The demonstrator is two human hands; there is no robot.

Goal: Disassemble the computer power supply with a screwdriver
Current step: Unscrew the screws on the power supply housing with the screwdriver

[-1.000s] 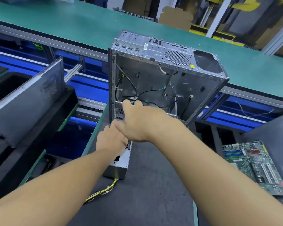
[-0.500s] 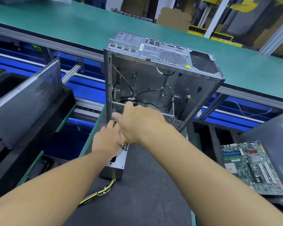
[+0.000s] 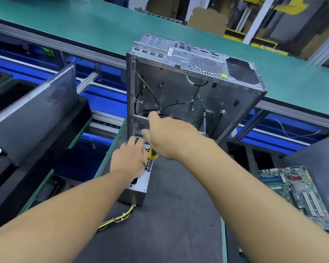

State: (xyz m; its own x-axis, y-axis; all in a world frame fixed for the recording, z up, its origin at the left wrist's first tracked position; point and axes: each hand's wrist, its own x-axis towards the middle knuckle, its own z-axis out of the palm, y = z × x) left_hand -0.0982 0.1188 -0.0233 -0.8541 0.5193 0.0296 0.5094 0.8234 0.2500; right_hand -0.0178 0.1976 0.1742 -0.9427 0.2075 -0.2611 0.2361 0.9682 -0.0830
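Observation:
A grey power supply (image 3: 141,184) lies on the dark mat (image 3: 179,215), its yellow cable bundle (image 3: 120,218) trailing toward me. My left hand (image 3: 128,160) rests on its far end, fingers curled over the top edge. My right hand (image 3: 171,137) hovers just above and to the right, gripping a screwdriver whose yellow-green handle (image 3: 152,154) shows under the palm; its shaft is hidden. Behind both hands stands the open metal computer case (image 3: 179,92), with loose black wires inside.
A green conveyor belt (image 3: 103,25) runs across the back. A grey side panel (image 3: 32,112) leans in a black tray on the left. A motherboard (image 3: 296,192) lies at the right, next to another grey panel (image 3: 319,168).
My right hand has moved slightly up and right off my left hand, so the yellow-green screwdriver handle now shows. My left hand stays on the power supply.

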